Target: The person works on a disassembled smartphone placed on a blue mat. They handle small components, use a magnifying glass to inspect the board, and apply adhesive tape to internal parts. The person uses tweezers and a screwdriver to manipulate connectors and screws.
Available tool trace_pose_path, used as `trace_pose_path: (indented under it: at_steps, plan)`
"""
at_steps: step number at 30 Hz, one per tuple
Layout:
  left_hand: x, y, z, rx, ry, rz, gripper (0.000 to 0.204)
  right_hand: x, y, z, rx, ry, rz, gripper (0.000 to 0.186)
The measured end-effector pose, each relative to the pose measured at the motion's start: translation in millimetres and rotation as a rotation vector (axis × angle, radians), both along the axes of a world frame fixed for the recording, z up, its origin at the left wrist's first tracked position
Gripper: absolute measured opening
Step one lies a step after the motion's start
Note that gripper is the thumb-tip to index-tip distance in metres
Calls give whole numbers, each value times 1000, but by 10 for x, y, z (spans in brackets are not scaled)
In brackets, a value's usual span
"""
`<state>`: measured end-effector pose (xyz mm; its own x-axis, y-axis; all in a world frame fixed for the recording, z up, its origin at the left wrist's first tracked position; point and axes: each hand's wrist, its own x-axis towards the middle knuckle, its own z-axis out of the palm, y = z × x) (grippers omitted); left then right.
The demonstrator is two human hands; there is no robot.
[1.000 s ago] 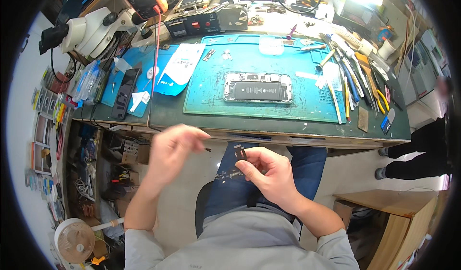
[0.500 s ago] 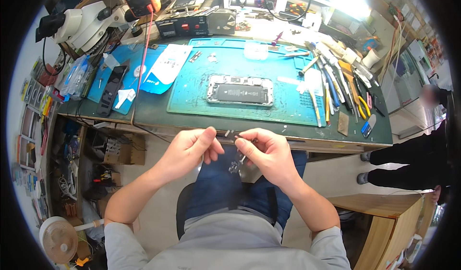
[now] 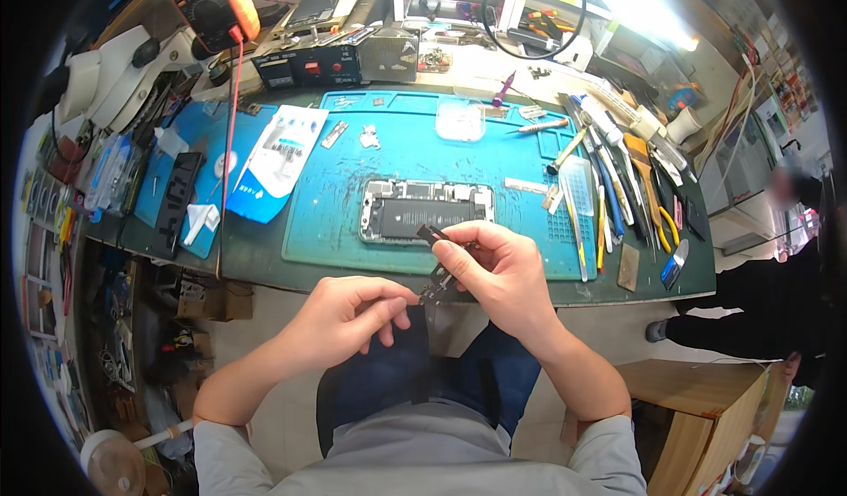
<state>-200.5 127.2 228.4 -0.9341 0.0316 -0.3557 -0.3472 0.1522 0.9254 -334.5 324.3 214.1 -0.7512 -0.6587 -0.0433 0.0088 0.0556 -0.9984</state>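
An opened phone (image 3: 426,206), its black battery showing, lies on a blue mat (image 3: 331,231) on the desk (image 3: 251,265). Held on the person's side of the phone is a thin dark strip (image 3: 431,232) with small metal bits at its lower end; its upper end overlaps the phone's near edge in view. The right hand (image 3: 505,271) has its grip clamped on this strip, thumb against fingers. The left hand (image 3: 357,319) has thumb and forefinger together right at the strip's lower end; I cannot tell whether that grip pinches it or only touches it.

Left of the phone lie a white and blue packet (image 3: 282,147) and, farther left, a crumpled white tissue (image 3: 203,221). Beyond the phone sits a clear box (image 3: 460,120). Well to its right are yellow-handled pliers (image 3: 668,228).
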Motion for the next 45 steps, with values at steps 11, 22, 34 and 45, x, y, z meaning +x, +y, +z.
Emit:
trace_pose_path:
  at_steps: [11,22,34,45]
  plan:
    - [-373,-175,116,171,30,54,25,-106,-16,308,112,403,147,18]
    - [-618,-102,69,526,-124,-48,22,-216,327,289,80,378,211,18]
    - [-781,-33,-89,-836,765,-96,84,-1069,245,249,178,113,22,18]
    - [-759,74,-224,-933,849,49,86,-1139,174,113,228,186,58,16]
